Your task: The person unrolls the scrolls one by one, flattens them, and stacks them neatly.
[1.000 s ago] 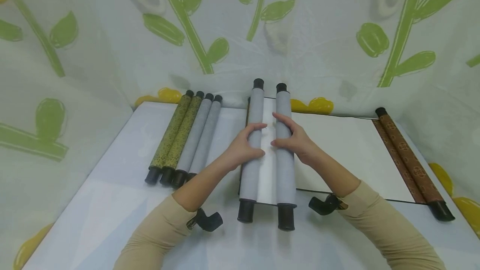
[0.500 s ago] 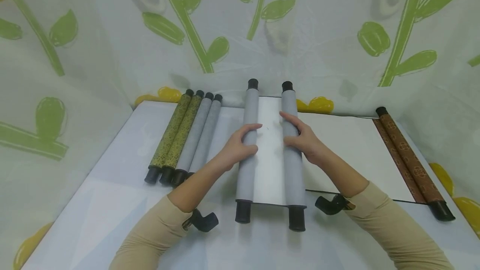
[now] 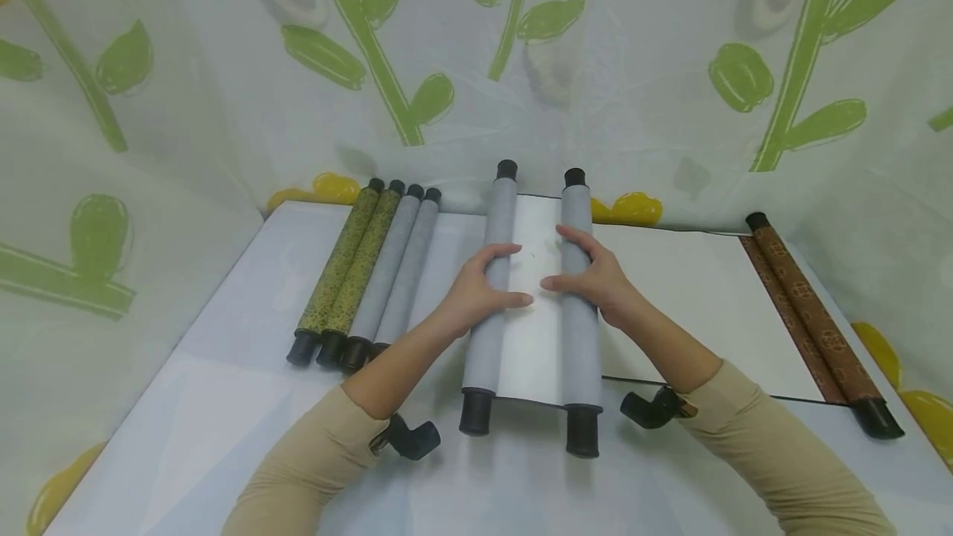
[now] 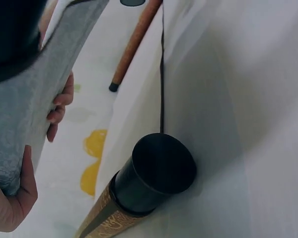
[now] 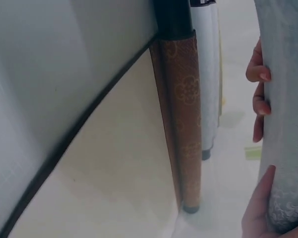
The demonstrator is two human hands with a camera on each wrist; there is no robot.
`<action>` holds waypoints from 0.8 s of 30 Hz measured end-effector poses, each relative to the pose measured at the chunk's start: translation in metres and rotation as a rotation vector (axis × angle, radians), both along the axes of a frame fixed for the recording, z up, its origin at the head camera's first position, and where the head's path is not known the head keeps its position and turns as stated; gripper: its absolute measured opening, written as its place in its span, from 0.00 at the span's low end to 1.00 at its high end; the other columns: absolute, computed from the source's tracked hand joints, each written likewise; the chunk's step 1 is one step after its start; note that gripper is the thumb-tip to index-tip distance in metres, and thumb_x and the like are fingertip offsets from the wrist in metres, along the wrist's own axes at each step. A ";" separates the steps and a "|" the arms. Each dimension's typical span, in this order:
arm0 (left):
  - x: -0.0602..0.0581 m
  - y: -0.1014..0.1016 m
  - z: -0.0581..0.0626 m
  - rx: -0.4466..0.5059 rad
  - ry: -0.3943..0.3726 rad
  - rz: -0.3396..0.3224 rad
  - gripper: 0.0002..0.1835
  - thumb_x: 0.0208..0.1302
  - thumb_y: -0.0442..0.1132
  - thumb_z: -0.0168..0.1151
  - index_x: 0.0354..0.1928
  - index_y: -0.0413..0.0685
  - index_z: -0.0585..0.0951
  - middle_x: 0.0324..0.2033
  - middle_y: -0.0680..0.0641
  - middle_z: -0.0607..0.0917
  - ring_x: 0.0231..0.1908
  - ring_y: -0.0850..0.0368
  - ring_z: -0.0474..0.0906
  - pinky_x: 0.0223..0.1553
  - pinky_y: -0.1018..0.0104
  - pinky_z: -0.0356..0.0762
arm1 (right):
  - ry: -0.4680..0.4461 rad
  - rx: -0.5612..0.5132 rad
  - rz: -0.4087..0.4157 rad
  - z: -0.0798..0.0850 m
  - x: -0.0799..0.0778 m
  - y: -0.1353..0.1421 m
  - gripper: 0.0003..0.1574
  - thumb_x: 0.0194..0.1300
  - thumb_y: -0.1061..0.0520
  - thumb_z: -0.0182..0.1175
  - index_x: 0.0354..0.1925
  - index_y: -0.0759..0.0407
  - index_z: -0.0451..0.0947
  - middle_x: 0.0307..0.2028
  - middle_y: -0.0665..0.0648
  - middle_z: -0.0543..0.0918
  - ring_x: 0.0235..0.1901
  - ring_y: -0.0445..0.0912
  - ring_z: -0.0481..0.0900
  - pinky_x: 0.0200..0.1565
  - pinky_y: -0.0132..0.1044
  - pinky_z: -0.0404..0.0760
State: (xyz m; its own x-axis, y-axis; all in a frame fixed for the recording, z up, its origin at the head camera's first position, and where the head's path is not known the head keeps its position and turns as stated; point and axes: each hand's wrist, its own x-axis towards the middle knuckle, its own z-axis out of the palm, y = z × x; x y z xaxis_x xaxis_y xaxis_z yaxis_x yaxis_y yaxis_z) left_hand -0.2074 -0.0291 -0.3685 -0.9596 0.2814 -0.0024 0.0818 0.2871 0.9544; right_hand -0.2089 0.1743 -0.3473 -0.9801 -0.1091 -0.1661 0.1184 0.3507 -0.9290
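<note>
Both hands hold a grey-blue scroll raised over the table, partly unrolled, with a strip of white paper between its two rollers. My left hand grips the left roller, fingers and thumb around it. On the other roller, my right hand has the same kind of grip. Both thumbs reach in over the paper. Beneath lies a brown scroll, spread open with its cream paper showing. Its left roller appears in the right wrist view; the raised scroll hides it from above.
To the left, two green-gold rollers and two grey rollers lie side by side on the white table. A cloth wall with printed plants rises behind the table. Black wrist mounts stick out below the sleeves.
The grey-blue scroll's rollers have moved apart from one second ago, baring more paper. Since half a second ago, both thumbs have shifted inward over the paper, and the rollers have moved slightly.
</note>
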 end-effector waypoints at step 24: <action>0.000 -0.020 -0.002 0.005 -0.016 -0.001 0.37 0.46 0.25 0.54 0.63 0.54 0.72 0.65 0.44 0.67 0.56 0.47 0.66 0.50 0.52 0.68 | -0.019 0.004 0.092 0.006 0.001 0.016 0.56 0.52 0.69 0.59 0.74 0.46 0.49 0.74 0.63 0.39 0.67 0.61 0.46 0.64 0.63 0.52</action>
